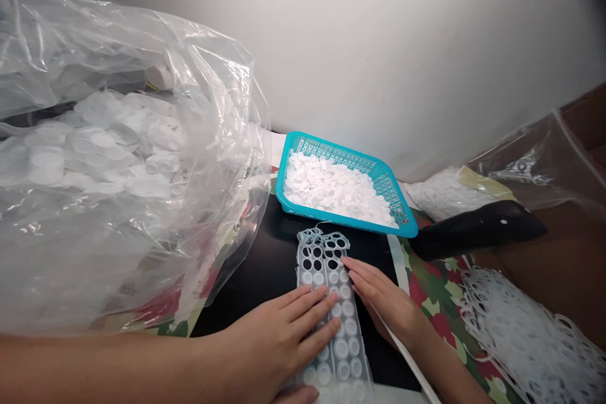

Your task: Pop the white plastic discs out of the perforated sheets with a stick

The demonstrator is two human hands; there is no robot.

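A translucent sheet of round plastic caps (pixel 341 348) lies lengthwise before me, with empty ring holes at its far end. My left hand (pixel 284 334) rests flat across the sheet's left side, fingers spread. At the sheet's right edge is my right hand (pixel 383 297), its fingers stretched toward the empty rings and the fingertips touching the edge. Its thumb is hidden. A thin white strip (pixel 409 360) runs along the palm side of my right hand; I cannot tell whether it is held. Loose white caps (pixel 336 189) fill a turquoise basket (pixel 348 222) beyond the sheet.
A large clear plastic bag (pixel 222 139) with white pieces inside stands at left. At right lies a heap of ring-holed plastic scrap (pixel 525 334). A black elongated object (pixel 478 227) and another clear bag (pixel 440 192) lie near the wall (pixel 379 44). Camouflage cloth (pixel 447 297) covers the surface.
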